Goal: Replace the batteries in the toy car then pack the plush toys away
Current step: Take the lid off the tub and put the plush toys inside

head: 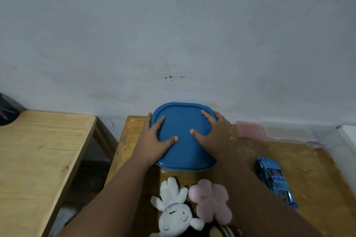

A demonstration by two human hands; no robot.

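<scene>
Left hand flat, fingers spread, on a blue plastic lid with round corners, right hand spread flat on it too, white plush bunny and pink plush toy nearer, blue toy car rightmost on the wooden table

Illumination is dim, diffuse and cool. The wall carries a blue-grey cast and darkens slightly toward the upper corners. The source direction cannot be determined.

Shadows are soft. A faint dark band lies under the near rim of the lid, and the floor beside the bench is nearly black. The forearms are underexposed and show little surface detail.

The wide-angle lens makes the bench edges slant and bow toward the frame borders. Overall focus is soft. The car and the clear box at the right are smeared. The white plush is rendered sharpest.
</scene>
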